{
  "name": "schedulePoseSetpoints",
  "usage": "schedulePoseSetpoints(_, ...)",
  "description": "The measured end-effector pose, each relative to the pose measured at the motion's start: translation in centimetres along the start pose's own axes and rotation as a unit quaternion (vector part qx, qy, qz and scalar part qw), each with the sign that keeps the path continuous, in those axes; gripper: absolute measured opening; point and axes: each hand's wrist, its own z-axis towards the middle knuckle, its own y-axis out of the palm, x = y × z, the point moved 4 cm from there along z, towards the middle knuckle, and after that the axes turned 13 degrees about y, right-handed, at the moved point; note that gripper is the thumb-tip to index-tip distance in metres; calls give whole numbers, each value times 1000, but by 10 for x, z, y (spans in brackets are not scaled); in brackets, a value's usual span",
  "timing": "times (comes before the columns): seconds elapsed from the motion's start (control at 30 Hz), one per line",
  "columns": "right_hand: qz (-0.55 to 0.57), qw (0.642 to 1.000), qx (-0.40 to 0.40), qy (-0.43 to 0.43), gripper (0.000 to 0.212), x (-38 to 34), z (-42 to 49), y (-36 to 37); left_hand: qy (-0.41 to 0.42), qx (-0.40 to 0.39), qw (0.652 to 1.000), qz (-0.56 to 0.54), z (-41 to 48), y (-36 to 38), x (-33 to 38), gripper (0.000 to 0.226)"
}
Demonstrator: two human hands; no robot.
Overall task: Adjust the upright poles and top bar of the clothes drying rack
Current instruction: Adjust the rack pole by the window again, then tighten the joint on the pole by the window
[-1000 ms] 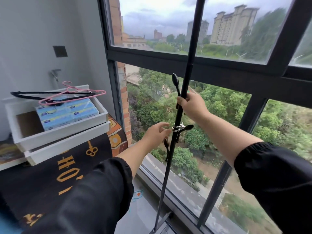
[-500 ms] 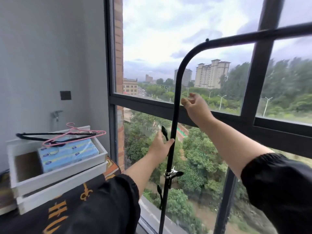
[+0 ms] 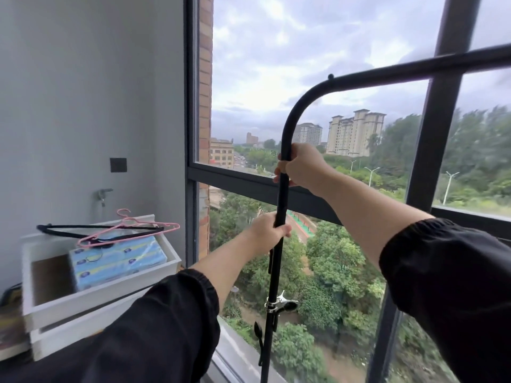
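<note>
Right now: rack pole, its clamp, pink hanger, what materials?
Upright pole: likely metal tube, matte black coating; thin, smoothly bent into the top bar. Clamp: bright, shiny metal by its glint, with a black lever. Pink hanger: thin, uniformly pink; plastic or coated wire, can't tell.

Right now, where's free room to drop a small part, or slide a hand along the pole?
Set-down: bare floor of the white tray, left of the blue tissue pack. The pack's top is crowded by the pink hanger and black hanger.
Hand pass: the upright pole is bare between left hand and right hand. Lower down, the clamp blocks.
</note>
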Motion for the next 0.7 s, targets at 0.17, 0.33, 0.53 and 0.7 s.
schedulePoseSetpoints(0.17, -29, 999, 20, -36, 7, 4, 17, 9, 2, 13, 999, 44, 7, -10, -8, 26)
schedulePoseSetpoints(0.33, -51, 994, 38, -85, 9, 1, 36, 25, 4, 86, 995, 59, 12, -19, -29, 28)
schedulePoseSetpoints(0.53, -53, 995, 21, -86, 11, -10, 69, 65, -4, 87, 995, 42, 22, -46, -68, 15)
schedulePoseSetpoints(0.7, -61, 995, 29, -79, 10, -19, 98, 95, -10, 85, 995, 49, 36, -70, -104, 16)
